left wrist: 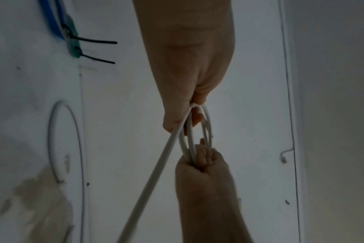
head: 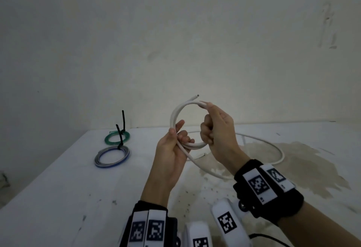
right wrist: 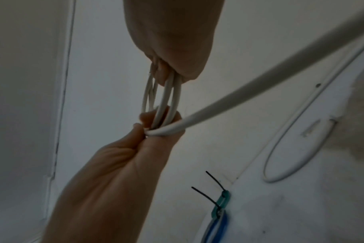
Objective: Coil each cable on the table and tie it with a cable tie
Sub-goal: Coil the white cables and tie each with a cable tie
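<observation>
A white cable point(head: 174, 114) is wound into a small coil of a few loops, held up above the table point(head: 68, 188). My left hand point(head: 176, 133) pinches the coil's lower left side between thumb and fingers. My right hand point(head: 207, 129) grips its right side with curled fingers, the forefinger lying along the top near the cut end. The uncoiled tail point(head: 278, 150) runs down from the left hand and curves over the table to the right. In the left wrist view the left hand point(left wrist: 194, 105) and right hand point(left wrist: 202, 162) hold the loops point(left wrist: 188, 139) between them. The right wrist view shows the same loops point(right wrist: 169, 98).
Two tied coils lie at the table's far left: a green one point(head: 116, 137) and a blue-grey one point(head: 111, 157), each with a black cable tie point(head: 123, 119) sticking up. A brownish stain point(head: 304, 160) covers the table's right side. A pale wall stands close behind.
</observation>
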